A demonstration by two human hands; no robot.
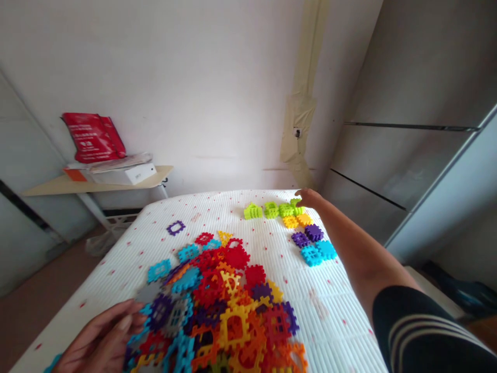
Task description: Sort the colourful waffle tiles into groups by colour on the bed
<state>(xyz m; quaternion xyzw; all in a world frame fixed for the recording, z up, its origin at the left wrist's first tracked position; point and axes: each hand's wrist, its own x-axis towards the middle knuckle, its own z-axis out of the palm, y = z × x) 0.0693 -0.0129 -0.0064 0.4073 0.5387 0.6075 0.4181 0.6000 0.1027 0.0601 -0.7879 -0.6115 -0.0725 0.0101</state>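
My right hand [309, 198] reaches to the far right of the covered table. Its fingers are closed on a lime-green interlocking tile [295, 202], at the end of a row of lime-green tile stacks [271, 210]. At the lower left, my left hand [106, 331] rests against the edge of a mixed pile of plastic tiles [233, 324]. Its thumb and fingers are bent together beside a purple window tile [160, 312] and a blue one; what they pinch, if anything, is hidden. The pile holds red, orange, yellow, blue, purple and grey pieces with notched edges.
Yellow tiles [297, 221], purple tiles [307, 235] and blue tiles [318, 252] stand in small stacks on the right. A lone purple frame tile [176, 228] lies at the left. Behind are a side table [50, 187] with a red bag [93, 137], and a grey cabinet [407, 93] at the right.
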